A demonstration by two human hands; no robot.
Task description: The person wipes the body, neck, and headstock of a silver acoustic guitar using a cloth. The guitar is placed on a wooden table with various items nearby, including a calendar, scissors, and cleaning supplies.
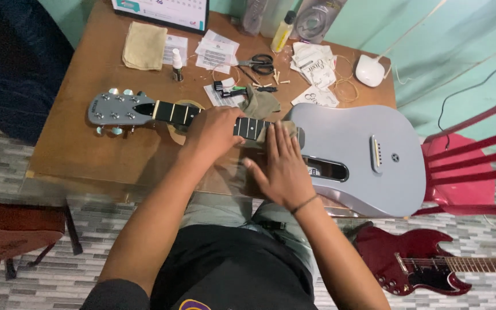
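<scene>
A grey guitar [357, 146] without strings lies across a brown wooden table [87, 143], headstock [113, 109] to the left and body to the right. My left hand [210, 133] wraps around the black neck near its middle. My right hand [282, 166] lies flat, fingers together, pressing an olive cloth [259, 106] onto the fretboard where the neck meets the body. The cloth bunches up behind the neck.
At the table's back lie a beige cloth [144, 46], a small spray bottle [177, 64], black scissors [259, 62], paper string packets [314, 60], a yellow bottle [282, 33] and a white lamp base [369, 70]. A red chair [466, 166], a red electric guitar [426, 267] and a brown guitar [12, 227] surround me.
</scene>
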